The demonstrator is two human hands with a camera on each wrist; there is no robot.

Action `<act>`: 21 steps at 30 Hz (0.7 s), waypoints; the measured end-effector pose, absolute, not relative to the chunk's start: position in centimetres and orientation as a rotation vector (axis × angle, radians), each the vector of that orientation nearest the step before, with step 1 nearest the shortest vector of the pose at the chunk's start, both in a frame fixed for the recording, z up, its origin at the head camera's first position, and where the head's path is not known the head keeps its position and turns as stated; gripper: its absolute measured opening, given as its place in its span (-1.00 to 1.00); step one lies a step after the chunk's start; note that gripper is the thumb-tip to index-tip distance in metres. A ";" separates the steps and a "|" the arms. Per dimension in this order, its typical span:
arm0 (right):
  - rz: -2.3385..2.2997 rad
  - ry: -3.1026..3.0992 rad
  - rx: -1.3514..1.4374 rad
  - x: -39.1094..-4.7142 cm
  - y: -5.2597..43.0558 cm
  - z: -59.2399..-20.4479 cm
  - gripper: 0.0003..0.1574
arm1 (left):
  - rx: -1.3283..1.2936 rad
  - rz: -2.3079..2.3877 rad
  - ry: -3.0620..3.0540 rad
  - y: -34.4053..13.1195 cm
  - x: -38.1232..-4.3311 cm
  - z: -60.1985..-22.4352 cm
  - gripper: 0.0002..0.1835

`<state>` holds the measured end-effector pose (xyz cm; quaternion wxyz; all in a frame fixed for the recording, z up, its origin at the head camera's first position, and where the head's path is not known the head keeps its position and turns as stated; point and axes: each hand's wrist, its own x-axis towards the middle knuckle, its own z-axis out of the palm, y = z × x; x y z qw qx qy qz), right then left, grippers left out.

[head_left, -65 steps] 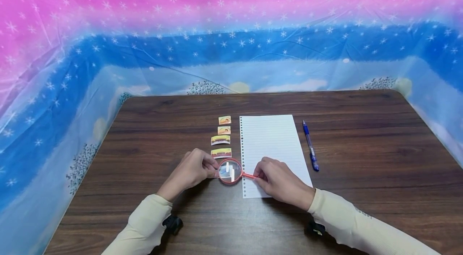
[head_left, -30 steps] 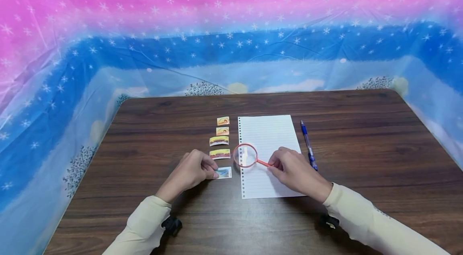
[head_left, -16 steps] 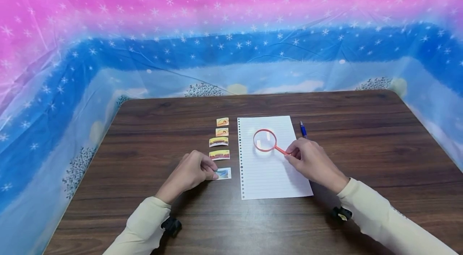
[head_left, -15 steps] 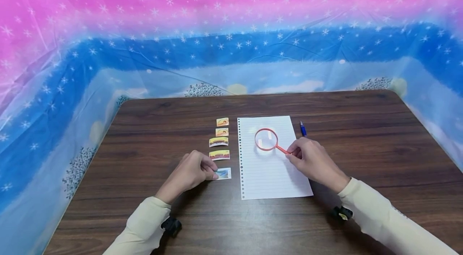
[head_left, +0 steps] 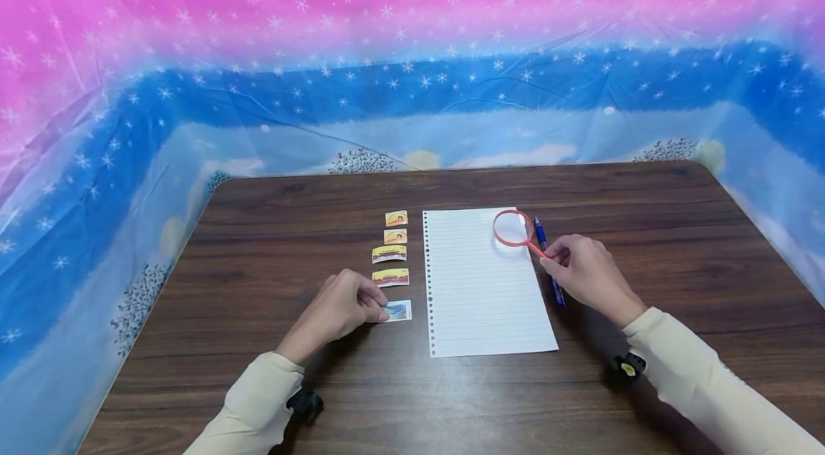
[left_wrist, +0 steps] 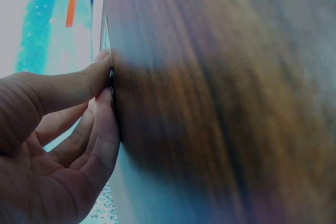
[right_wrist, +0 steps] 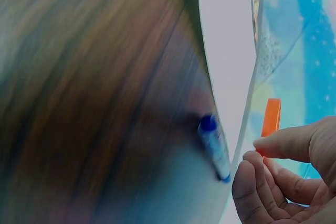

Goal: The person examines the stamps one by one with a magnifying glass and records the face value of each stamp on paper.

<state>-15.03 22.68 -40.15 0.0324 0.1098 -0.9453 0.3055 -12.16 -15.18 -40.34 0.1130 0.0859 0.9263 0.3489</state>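
My left hand (head_left: 341, 306) pinches the left edge of a blue-and-white stamp (head_left: 398, 310) at the tabletop. In the left wrist view its thumb and fingertips meet at the stamp's thin edge. Above that stamp lie two yellow-and-red stamps (head_left: 390, 277) and two smaller orange ones (head_left: 396, 236) in a column. My right hand (head_left: 589, 272) grips the red handle of a magnifying glass (head_left: 513, 228) between thumb and fingers. Its round lens hovers over the upper right corner of a lined sheet of paper (head_left: 483, 297). In the right wrist view only an orange piece of the glass (right_wrist: 271, 118) shows.
A blue pen (head_left: 558, 291) lies along the sheet's right side, partly behind the glass's handle and my right hand. The dark wooden table (head_left: 290, 218) is backed by a pink and blue snowflake cloth (head_left: 412, 82).
My right hand has carried the magnifying glass from over the blue stamp up and right across the paper, uncovering that stamp. My left hand has stayed at the stamp.
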 end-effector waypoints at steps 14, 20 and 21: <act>0.893 -2.917 0.155 -16.0 26.4 -41.1 -0.85 | 0.269 1.028 2.723 -15.3 -12.2 -40.5 -0.88; 0.871 -2.936 0.067 -16.2 27.3 -41.3 -0.81 | 0.255 1.015 2.722 -15.3 -12.3 -40.5 -0.87; 0.868 -2.938 0.056 -16.3 27.4 -41.3 -0.81 | 0.256 1.012 2.724 -15.3 -12.3 -40.4 -0.87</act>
